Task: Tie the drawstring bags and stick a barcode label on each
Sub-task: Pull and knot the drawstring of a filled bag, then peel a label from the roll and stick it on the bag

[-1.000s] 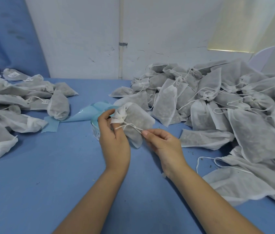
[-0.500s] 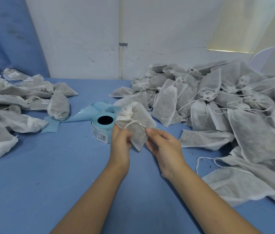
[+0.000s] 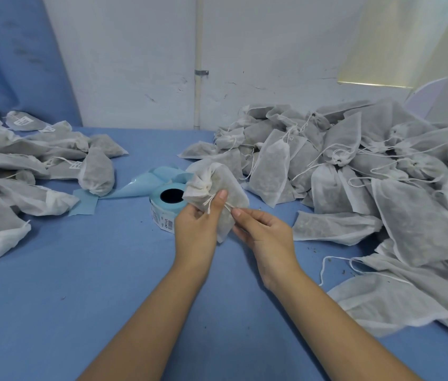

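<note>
My left hand [image 3: 197,225] grips the drawstring bag [image 3: 229,185] at its gathered neck, thumb pointing up, while my right hand [image 3: 268,233] pinches the drawstring [image 3: 209,205], both held over the blue table [image 3: 79,284] just beside the label roll [image 3: 165,209]

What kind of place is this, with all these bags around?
Probably a small packing and labelling workstation: a heap of drawstring bags on the right, labelled bags piled left, and a roll of barcode labels between them.
</note>
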A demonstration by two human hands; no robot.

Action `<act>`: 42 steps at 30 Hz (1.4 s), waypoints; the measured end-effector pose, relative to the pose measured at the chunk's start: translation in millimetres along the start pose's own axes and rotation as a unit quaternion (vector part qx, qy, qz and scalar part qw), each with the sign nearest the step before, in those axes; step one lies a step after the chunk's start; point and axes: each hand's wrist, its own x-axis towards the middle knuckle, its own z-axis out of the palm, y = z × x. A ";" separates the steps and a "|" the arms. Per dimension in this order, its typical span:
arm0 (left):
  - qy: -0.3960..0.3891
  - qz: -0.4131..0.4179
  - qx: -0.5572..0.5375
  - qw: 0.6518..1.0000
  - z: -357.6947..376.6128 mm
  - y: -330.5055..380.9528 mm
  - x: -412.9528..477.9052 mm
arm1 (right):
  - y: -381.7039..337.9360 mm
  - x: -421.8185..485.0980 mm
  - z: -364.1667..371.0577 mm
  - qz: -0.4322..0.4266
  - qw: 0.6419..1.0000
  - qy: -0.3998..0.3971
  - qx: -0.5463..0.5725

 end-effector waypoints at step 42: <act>0.189 0.015 -0.003 0.982 -71.4 19.6 25.5 | 13.8 60.2 58.6 -0.306 0.736 -0.123 -0.591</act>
